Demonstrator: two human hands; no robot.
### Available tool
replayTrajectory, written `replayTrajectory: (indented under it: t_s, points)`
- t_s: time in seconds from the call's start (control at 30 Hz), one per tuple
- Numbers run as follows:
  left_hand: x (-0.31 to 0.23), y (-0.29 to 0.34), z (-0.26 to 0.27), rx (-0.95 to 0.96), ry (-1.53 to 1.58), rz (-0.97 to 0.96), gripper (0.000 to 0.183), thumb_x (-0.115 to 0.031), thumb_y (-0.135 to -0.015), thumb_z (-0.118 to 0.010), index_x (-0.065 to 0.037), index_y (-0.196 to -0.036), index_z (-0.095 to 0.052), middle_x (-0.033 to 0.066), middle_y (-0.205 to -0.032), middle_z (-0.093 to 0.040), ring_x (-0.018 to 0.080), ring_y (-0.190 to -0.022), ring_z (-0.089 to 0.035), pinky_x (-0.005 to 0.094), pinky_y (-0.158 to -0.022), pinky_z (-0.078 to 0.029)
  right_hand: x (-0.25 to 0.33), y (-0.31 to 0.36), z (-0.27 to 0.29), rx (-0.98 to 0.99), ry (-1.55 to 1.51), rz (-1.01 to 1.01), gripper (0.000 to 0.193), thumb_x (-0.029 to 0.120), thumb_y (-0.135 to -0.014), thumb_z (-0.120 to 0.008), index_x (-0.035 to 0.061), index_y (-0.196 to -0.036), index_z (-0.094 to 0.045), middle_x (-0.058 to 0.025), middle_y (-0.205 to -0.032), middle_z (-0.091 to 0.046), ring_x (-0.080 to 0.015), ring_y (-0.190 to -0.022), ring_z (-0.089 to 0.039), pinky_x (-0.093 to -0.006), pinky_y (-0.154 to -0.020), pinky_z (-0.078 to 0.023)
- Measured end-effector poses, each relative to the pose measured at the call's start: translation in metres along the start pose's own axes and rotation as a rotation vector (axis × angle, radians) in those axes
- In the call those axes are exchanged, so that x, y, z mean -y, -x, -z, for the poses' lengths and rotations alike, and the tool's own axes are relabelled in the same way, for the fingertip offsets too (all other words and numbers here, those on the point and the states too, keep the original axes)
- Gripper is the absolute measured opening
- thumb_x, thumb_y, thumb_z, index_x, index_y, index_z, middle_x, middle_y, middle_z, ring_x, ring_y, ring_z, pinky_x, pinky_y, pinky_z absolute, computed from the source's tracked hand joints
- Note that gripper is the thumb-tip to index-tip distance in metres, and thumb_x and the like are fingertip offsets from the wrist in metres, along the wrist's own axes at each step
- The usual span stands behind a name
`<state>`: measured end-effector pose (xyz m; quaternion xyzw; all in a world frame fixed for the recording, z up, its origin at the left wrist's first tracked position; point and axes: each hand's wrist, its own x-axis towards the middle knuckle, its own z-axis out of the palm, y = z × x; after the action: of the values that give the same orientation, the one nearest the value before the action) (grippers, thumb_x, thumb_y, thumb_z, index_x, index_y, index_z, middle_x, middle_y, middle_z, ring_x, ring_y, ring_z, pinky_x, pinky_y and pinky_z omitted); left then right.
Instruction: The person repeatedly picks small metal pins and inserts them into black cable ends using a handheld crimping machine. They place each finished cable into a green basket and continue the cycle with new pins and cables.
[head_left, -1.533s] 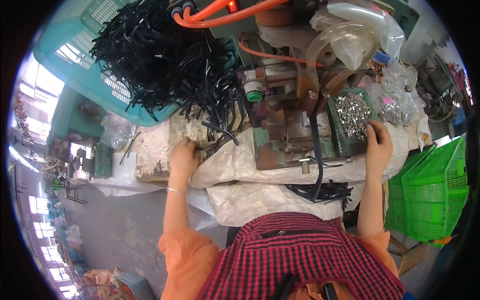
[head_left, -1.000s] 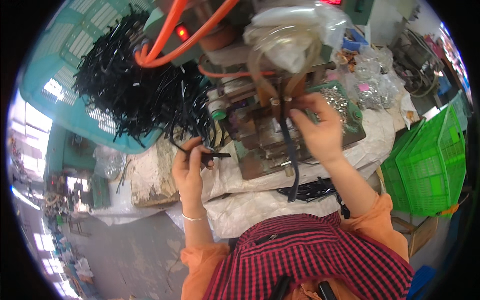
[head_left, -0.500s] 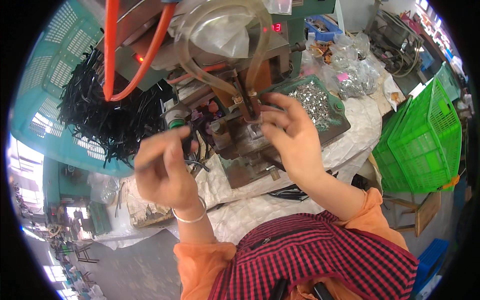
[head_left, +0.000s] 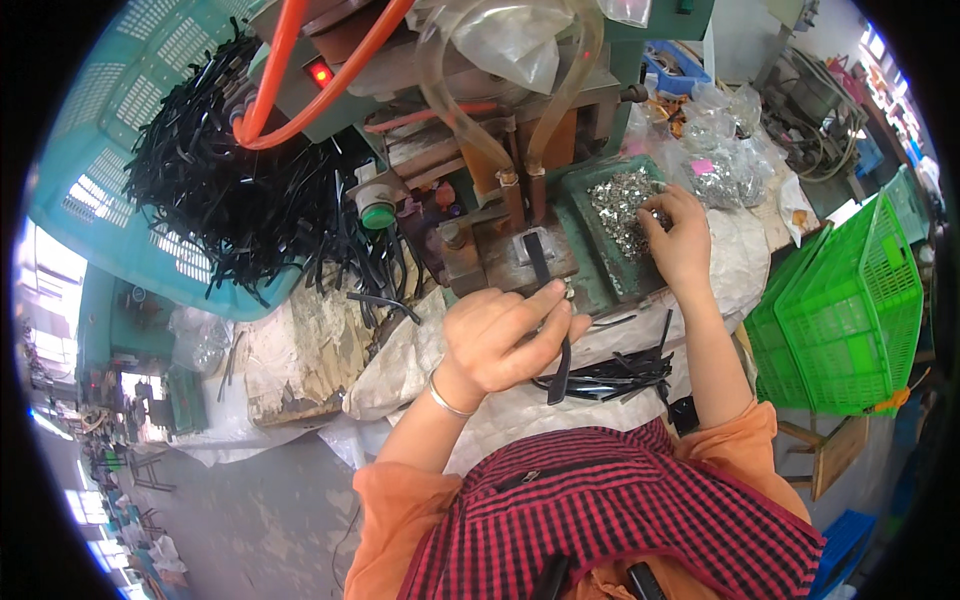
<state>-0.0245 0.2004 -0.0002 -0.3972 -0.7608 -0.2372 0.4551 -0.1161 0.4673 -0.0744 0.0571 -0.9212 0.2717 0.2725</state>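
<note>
Workshop: grey floor; bench covered with creased pale sheeting.
Left hand: thumb and fingers closed on a black strip, in front of the press.
Strip: upper end on the metal block of the press; lower end hangs past the fingers, toward the apron.
Right hand: fingers curled narrow at the silver clips; whether a clip is gripped cannot be told.
Clips: piled in the green tray, right of the block.
Loose strips: bundled on the sheeting, between press and apron.
Green button: left of the block.
Strip heap: far left, in and spilling from the teal basket.
Bags: beyond the tray.
Crate: bright green, far right.
</note>
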Motion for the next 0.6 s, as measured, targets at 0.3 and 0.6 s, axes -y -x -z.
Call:
replayTrajectory:
  t_s: [0.3, 0.6]
  points:
    - [-0.011, -0.007, 0.016, 0.132, 0.091, 0.18, 0.028, -0.009, -0.075, -0.081, -0.009, -0.101, -0.072, 0.0097, -0.103, -0.075, 0.0187, -0.065, -0.064, 0.0303, -0.055, -0.05, 0.016, 0.01, -0.01, -0.011, 0.095, 0.091, 0.015, 0.015, -0.08, -0.076, 0.0064, -0.091, -0.073, -0.0133, -0.122, -0.069, -0.034, -0.127, -0.058, -0.0459, -0.098, -0.051]
    - [-0.047, -0.092, 0.164, 0.332, 0.227, -0.34, 0.025, -0.004, -0.083, -0.069, -0.007, -0.107, -0.072, 0.0119, -0.11, -0.073, 0.0206, -0.082, -0.067, 0.0323, -0.071, -0.053, 0.01, 0.004, -0.014, -0.252, -0.06, 0.096, 0.008, 0.012, -0.089, -0.069, 0.0086, -0.092, -0.075, -0.0123, -0.087, -0.073, -0.0357, -0.084, -0.068, -0.0437, -0.073, -0.053]
